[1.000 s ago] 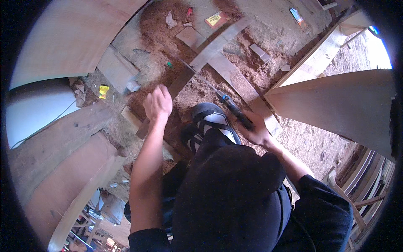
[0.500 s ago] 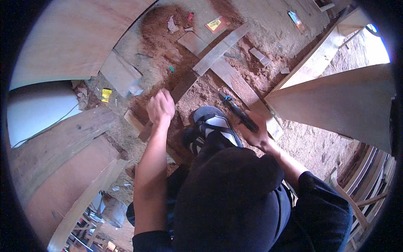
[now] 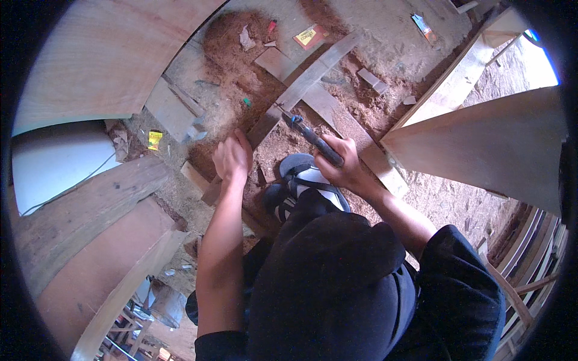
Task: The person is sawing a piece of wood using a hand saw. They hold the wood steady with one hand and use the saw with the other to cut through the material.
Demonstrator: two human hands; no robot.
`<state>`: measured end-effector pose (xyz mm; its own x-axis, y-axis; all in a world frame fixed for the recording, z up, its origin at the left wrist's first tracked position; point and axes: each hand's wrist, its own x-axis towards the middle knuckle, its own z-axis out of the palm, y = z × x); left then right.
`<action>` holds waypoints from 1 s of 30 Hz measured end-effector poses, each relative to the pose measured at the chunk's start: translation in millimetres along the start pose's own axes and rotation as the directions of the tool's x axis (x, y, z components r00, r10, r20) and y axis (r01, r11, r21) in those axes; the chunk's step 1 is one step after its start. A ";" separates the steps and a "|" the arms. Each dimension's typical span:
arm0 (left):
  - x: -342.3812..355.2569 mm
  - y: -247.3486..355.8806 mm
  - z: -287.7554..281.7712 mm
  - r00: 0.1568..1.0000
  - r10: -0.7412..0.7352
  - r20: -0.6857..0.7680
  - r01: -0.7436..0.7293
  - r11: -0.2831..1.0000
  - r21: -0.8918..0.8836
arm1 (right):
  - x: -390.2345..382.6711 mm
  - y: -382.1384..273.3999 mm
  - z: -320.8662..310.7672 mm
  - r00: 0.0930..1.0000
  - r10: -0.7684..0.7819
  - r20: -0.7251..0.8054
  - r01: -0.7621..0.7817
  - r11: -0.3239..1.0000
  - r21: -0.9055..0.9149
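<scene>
A long wooden board (image 3: 313, 75) runs slantwise from the upper right to the lower left, its nearer part darker. My left hand (image 3: 232, 156) is closed round the darker, nearer part. In my right hand (image 3: 338, 163) is a saw (image 3: 312, 139) with a dark handle and a blue piece near its front. Its thin blade reaches up-left to the board, at the border between the light and dark parts. Another flat board (image 3: 352, 129) lies crosswise underneath. My sandalled feet (image 3: 301, 171) stand close to the near side of the board.
Reddish sawdust (image 3: 235, 54) covers much of the ground. A small wood block (image 3: 372, 80) and several wrappers, one yellow (image 3: 155, 140), lie about. Large wooden panels rise at the left (image 3: 108, 60) and right (image 3: 481, 144). Thick planks (image 3: 90, 192) lie at the lower left.
My right hand has moved up and to the left with the saw, so the blade is further across the board. My left hand stays on the board.
</scene>
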<state>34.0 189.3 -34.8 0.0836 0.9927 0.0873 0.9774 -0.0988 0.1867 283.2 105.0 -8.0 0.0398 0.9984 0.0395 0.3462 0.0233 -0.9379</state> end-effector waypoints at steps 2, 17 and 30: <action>2.9 4.5 -1.6 0.999 -0.030 0.034 0.030 1.000 0.005 | 5.0 6.8 3.6 0.998 -0.058 0.022 0.059 0.997 -0.040; 20.6 12.7 -5.9 0.952 -0.123 0.282 0.091 0.988 0.122 | -38.9 -2.0 -23.6 0.981 0.140 0.136 -0.140 0.990 -0.011; 18.0 6.6 0.4 0.962 -0.099 0.256 0.068 0.989 0.128 | -79.6 -13.7 -44.2 0.992 0.121 0.019 -0.121 0.992 -0.026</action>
<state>42.1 206.5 -32.4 0.0335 0.9821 -0.1853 0.9977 -0.0217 0.0649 316.7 22.9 16.9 0.0636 0.9947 -0.0809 0.3630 -0.0985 -0.9266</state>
